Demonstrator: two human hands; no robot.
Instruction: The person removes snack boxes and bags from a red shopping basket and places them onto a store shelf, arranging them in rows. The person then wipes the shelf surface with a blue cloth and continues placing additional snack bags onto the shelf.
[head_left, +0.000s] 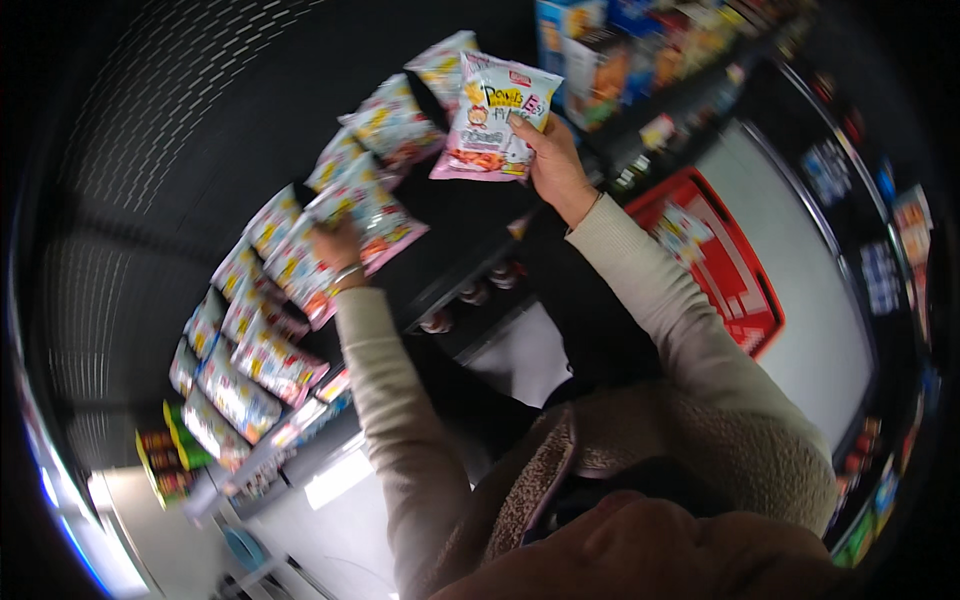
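My right hand (556, 161) holds up a pink and white snack bag (495, 120) by its side, thumb on the printed front. My left hand (337, 241) is among the similar snack bags standing in rows on a black shelf (450, 240). Its fingers are against the upper part of one bag (300, 266), with another bag (375, 214) right beside it. The fingers are blurred, so whether they grip a bag is unclear. More such bags (401, 120) stand behind, up to the shelf's far end.
A red shopping basket (750, 300) with a snack bag (684, 232) in it is on the floor at my right. Boxed goods (596, 67) stand on the shelf at the top. Green-and-dark packages (169, 457) are at the lower left. Another stocked shelf runs along the right side.
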